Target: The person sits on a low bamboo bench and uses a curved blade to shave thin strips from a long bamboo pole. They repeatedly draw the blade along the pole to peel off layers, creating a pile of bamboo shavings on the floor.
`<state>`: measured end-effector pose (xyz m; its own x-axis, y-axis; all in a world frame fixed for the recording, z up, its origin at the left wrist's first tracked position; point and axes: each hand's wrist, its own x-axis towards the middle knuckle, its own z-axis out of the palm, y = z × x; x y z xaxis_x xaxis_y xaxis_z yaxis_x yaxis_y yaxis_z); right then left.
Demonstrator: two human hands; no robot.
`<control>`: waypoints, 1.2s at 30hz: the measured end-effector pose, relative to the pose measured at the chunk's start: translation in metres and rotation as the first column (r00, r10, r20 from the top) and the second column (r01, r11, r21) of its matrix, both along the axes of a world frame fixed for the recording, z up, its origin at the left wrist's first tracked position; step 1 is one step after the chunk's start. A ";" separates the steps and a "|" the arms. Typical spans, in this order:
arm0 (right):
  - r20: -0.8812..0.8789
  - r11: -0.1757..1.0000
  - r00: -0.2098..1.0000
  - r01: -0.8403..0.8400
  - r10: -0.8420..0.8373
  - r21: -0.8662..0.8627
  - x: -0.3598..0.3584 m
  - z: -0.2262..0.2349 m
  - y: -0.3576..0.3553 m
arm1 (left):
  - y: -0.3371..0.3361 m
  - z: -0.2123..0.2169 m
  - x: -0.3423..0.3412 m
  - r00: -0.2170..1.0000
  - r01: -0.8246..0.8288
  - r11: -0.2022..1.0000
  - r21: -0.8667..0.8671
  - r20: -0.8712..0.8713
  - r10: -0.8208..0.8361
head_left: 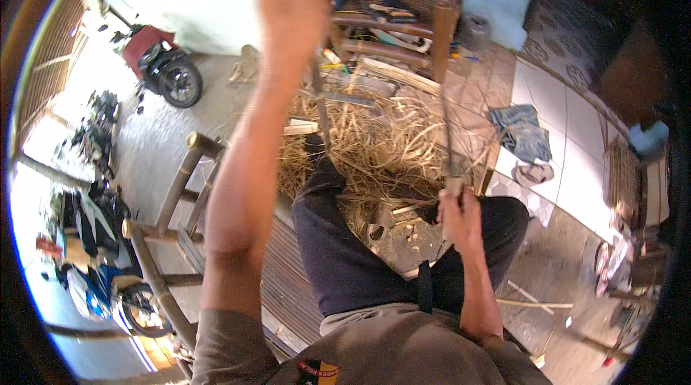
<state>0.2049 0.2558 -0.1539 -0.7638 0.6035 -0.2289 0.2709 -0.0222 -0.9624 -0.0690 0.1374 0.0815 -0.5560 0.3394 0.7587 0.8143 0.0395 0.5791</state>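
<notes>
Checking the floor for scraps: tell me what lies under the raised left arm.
Under the left arm lie straw-coloured strips, a bamboo frame and the dark-trousered leg. Floor directly beneath the arm is hidden.

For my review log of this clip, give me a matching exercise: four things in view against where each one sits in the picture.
Things:
1. left hand
2. right hand
3. red motorbike
4. blue cloth

Places:
A. on the white floor tiles, right of the straw pile
B. raised high near the top edge, blurred
C. parked at the upper left by the pale wall
D. low over the right knee, closed round a thin strip

Pairs: 1-B, 2-D, 3-C, 4-A. The strip runs up from the right hand across the straw pile.
</notes>
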 end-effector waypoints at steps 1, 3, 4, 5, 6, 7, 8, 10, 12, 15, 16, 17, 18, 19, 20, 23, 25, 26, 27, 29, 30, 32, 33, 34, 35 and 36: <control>0.043 0.999 0.998 -0.039 0.040 -0.037 0.007 -0.014 -0.005 | -0.012 0.015 -0.007 0.994 0.056 0.987 0.148 0.088 -0.070; 0.043 0.979 0.995 -0.095 0.089 0.181 0.015 -0.039 -0.018 | -0.029 0.028 -0.016 0.950 0.056 0.925 0.376 0.266 -0.166; 0.059 0.956 0.992 -0.126 0.114 0.265 0.018 -0.049 -0.022 | -0.037 0.024 -0.014 0.956 0.110 0.923 0.368 0.216 -0.201; 0.068 0.949 0.988 -0.154 0.140 0.275 0.022 -0.057 -0.027 | -0.039 0.016 -0.013 0.954 0.091 0.923 0.375 0.231 -0.188; 0.143 0.931 0.976 -0.203 0.166 0.302 0.023 -0.063 -0.030 | -0.039 0.000 -0.008 0.967 0.053 0.912 0.408 0.207 -0.149; 0.173 0.905 0.967 -0.239 0.188 0.352 0.025 -0.067 -0.033 | -0.042 -0.018 0.001 0.969 -0.032 0.895 0.444 0.232 -0.080; 0.202 0.873 0.956 -0.277 0.211 0.401 0.026 -0.070 -0.036 | -0.045 -0.028 0.005 0.965 -0.100 0.884 0.456 0.260 -0.025; 0.256 0.846 0.937 -0.329 0.238 0.420 0.024 -0.072 -0.042 | -0.052 -0.038 0.009 0.958 -0.189 0.864 0.466 0.281 0.058; 0.246 0.845 0.928 -0.359 0.279 0.396 0.020 -0.073 -0.049 | -0.069 -0.032 0.012 0.951 -0.279 0.837 0.472 0.258 0.171; 0.137 0.853 0.929 -0.370 0.343 0.367 0.006 -0.073 -0.060 | -0.092 -0.015 0.018 0.945 -0.321 0.792 0.520 0.235 0.229; 0.084 0.868 0.936 -0.350 0.343 0.353 -0.001 -0.071 -0.063 | -0.097 -0.012 0.020 0.953 -0.295 0.793 0.534 0.222 0.206; 0.077 0.862 0.925 -0.375 0.372 0.341 -0.009 -0.067 -0.067 | -0.100 -0.011 0.022 0.965 -0.259 0.791 0.555 0.179 0.190; 0.071 0.866 0.922 -0.384 0.382 0.320 -0.018 -0.063 -0.071 | -0.101 -0.015 0.026 0.956 -0.285 0.774 0.566 0.220 0.192; 0.065 0.870 0.918 -0.391 0.390 0.299 -0.029 -0.056 -0.075 | -0.100 -0.021 0.028 0.951 -0.290 0.762 0.579 0.265 0.161; 0.030 0.875 0.925 -0.369 0.379 0.314 -0.037 -0.047 -0.079 | -0.098 -0.029 0.031 0.948 -0.287 0.750 0.596 0.288 0.134; -0.057 0.876 0.912 -0.371 0.407 0.308 -0.068 -0.010 -0.092 | -0.100 -0.039 0.040 0.920 -0.380 0.687 0.619 0.332 0.210; -0.200 0.895 0.893 -0.338 0.403 0.291 -0.082 0.017 -0.103 | -0.102 -0.043 0.047 0.933 -0.356 0.720 0.595 0.263 0.244; -0.225 0.914 0.902 -0.308 0.368 0.263 -0.089 0.027 -0.108 | -0.098 -0.048 0.049 0.899 -0.437 0.714 0.546 0.290 0.328; -0.278 0.897 0.863 -0.352 0.421 0.265 -0.096 0.036 -0.114 | -0.094 -0.053 0.052 0.882 -0.459 0.690 0.560 0.377 0.282; -0.417 0.892 0.792 -0.354 0.446 0.281 -0.109 0.047 -0.121 | -0.084 -0.064 0.057 0.858 -0.469 0.674 0.571 0.476 0.193; -0.269 0.870 0.837 -0.404 0.476 0.282 -0.115 0.048 -0.122 | -0.083 -0.068 0.058 0.871 -0.442 0.647 0.621 0.470 0.144; -0.168 0.795 0.795 -0.515 0.583 0.322 -0.125 0.049 -0.125 | -0.081 -0.072 0.056 0.909 -0.403 0.703 0.586 0.349 0.230; -0.133 0.831 0.847 -0.455 0.515 0.321 -0.128 0.049 -0.127 | -0.083 -0.073 0.054 0.906 -0.421 0.687 0.592 0.315 0.284; -0.154 0.842 0.859 -0.417 0.488 0.342 -0.131 0.048 -0.128 | -0.085 -0.072 0.051 0.896 -0.443 0.685 0.578 0.297 0.329; -0.183 0.877 0.902 -0.306 0.391 0.370 -0.131 0.047 -0.129 | -0.088 -0.071 0.049 0.884 -0.467 0.658 0.591 0.326 0.335; -0.202 0.881 0.886 -0.339 0.417 0.331 -0.133 0.045 -0.130 | -0.091 -0.069 0.045 0.875 -0.484 0.637 0.600 0.347 0.338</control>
